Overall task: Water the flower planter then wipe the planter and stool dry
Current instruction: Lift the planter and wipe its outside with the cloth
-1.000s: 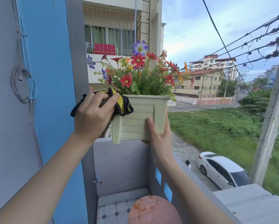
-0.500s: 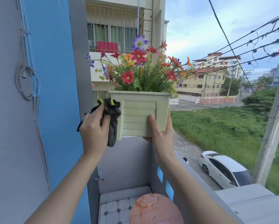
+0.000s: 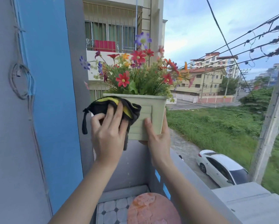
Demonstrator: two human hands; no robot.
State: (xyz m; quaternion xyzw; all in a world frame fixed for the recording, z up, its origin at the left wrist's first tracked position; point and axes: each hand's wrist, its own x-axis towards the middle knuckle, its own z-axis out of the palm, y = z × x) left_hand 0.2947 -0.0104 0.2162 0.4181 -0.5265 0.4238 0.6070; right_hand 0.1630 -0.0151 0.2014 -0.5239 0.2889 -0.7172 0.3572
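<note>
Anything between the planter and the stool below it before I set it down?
Nothing visible. The right hand holds the planter in the air above the stool, whose seat shows no object on it.

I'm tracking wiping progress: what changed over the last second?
The left hand slid the cloth from the planter's top left rim down its left edge, then rightwards onto the front face. The right hand kept gripping the planter's lower right corner; the stool below is unchanged.
</note>
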